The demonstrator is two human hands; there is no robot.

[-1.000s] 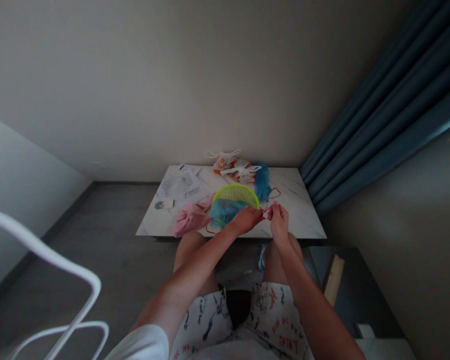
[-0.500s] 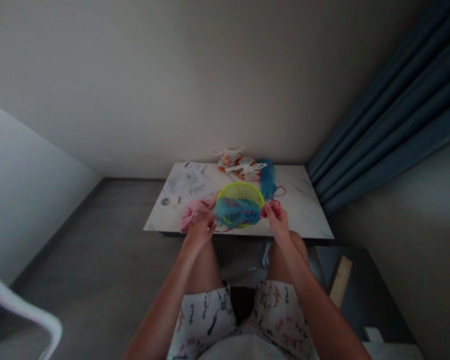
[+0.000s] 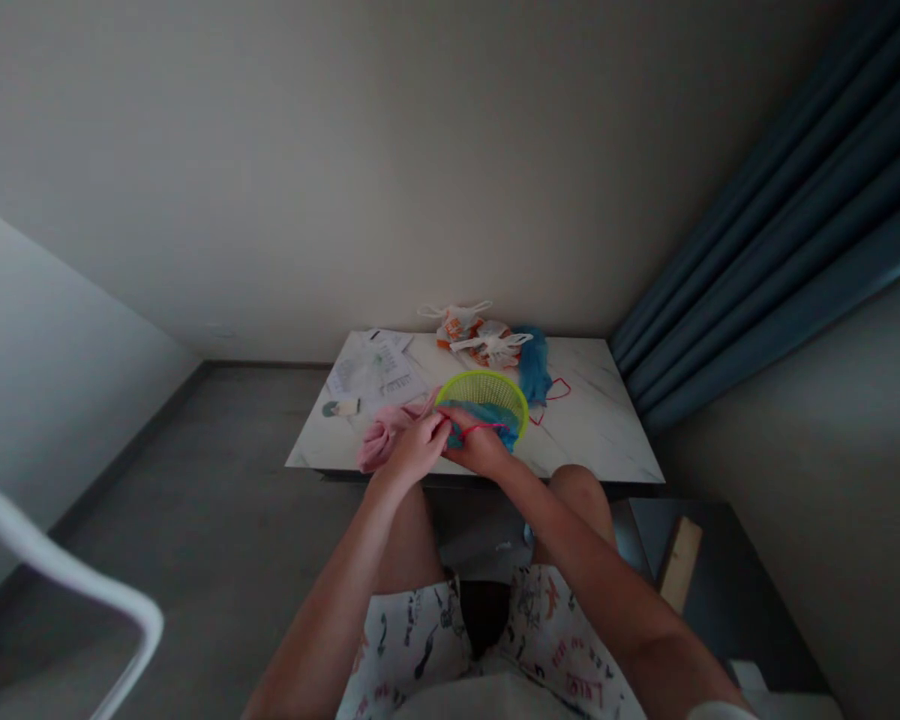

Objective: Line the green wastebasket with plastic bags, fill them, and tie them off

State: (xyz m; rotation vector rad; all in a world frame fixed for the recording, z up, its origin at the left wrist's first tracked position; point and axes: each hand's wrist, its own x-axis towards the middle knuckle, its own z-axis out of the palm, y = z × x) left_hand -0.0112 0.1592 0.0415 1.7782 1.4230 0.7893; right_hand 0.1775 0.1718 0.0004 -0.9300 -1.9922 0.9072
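marbled table (image 3: 600, 420) under papers (image 3: 375, 375), pink cloth (image 3: 379, 440), green basket (image 3: 484, 385), bags (image 3: 497, 346)

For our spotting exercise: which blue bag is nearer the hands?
The front blue bag, at the left hand and right hand; the other blue bag lies farther back, beside the white bags.

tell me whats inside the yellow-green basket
A blue bag lies across the near part of the yellow-green basket; beyond it, bare mesh shows. The bag and the right hand cover the bottom, so anything there is hidden.
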